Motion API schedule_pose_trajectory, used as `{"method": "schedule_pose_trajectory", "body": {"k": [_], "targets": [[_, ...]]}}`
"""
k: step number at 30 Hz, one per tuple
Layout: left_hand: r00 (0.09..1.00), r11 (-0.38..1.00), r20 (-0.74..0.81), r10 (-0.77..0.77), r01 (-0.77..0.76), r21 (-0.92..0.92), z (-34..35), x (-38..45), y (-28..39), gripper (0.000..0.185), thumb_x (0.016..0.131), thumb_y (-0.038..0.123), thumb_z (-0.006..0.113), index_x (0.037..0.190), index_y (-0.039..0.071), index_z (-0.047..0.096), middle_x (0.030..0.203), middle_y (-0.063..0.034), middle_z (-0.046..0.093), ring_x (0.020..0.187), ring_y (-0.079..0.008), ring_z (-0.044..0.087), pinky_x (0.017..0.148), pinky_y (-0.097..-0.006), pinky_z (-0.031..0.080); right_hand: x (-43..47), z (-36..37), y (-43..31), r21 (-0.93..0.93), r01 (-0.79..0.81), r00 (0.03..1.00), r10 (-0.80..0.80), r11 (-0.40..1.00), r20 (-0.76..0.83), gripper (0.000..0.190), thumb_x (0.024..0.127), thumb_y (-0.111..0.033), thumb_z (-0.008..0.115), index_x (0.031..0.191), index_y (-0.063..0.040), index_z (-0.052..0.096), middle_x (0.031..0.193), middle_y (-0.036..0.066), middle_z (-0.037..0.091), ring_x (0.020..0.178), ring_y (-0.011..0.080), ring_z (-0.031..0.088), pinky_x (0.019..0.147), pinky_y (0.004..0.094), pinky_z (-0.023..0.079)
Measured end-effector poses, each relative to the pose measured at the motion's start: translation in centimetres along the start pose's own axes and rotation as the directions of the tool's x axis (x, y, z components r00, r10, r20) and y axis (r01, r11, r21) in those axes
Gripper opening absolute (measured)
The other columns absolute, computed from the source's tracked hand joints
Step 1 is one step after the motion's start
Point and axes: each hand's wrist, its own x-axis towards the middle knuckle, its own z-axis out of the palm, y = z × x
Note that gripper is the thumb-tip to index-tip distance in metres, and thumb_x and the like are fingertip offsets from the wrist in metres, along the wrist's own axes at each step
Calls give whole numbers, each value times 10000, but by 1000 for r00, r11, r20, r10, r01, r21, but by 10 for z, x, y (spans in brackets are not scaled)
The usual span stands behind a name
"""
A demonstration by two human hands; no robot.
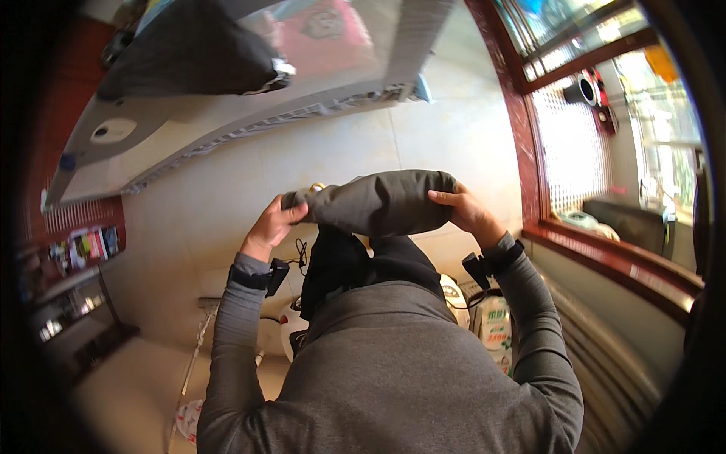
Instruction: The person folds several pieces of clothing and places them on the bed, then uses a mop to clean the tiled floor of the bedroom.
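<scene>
A dark grey-brown piece of cloth (374, 205), perhaps a folded garment, is stretched sideways in front of my legs. Its narrower, bunched left end is pinched in my left hand (273, 223), thumb on top. At the wider right end, my right hand (469, 210) grips the edge with the thumb laid over the fabric. The fingers of both hands are partly hidden behind the cloth. Each wrist wears a black strap with a small dark device.
Ahead stands a covered table (317, 85) bearing a dark cloth (193, 57) and a pink printed item (323, 37). A red-brown window frame (527, 164) and a radiator (595, 340) line the right. Shelves (74, 295) stand at left; a printed package (495, 326) sits beside me.
</scene>
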Motion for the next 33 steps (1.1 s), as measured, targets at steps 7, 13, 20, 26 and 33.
{"method": "schedule_pose_trajectory", "body": {"k": [7,13,20,26,33], "targets": [[998,987,7,56,-56,148,108,131,-11,176,866,194,642,947,39,662,897,-8,654,829,-107,597,804,-262,453,-65,-103,-19,15,337,886,-311,942,-345,296,947,-249,534,1120,-19,601,1063,58,645,963,142,604,861,285,467],[953,933,166,-253,195,301,155,217,-4,163,856,188,654,917,37,663,872,-6,654,791,-94,591,763,-258,455,-97,-159,-22,-89,408,723,-381,909,-576,376,947,-266,538,1177,30,566,1130,72,618,1053,132,556,924,272,415],[809,678,49,-585,454,578,174,311,-43,326,865,216,635,1056,-47,612,956,-75,653,826,-142,608,766,-285,485,-111,-198,11,-137,100,595,-170,985,-786,426,918,-315,580,1114,63,604,939,29,642,803,110,580,744,273,469],[609,320,13,-793,399,859,153,345,-103,552,851,288,637,1209,-99,477,1070,-162,614,960,-200,588,835,-306,462,-97,-200,82,-36,-502,482,245,864,-841,453,895,-346,587,975,99,603,838,166,654,770,238,615,717,379,475],[603,314,126,-788,217,924,144,350,-107,652,835,169,653,1378,-8,340,1319,-189,481,1196,-222,478,996,-305,375,-81,-198,115,-137,-677,411,217,723,-886,437,862,-340,601,925,91,592,913,298,624,945,398,612,799,452,467]]}}
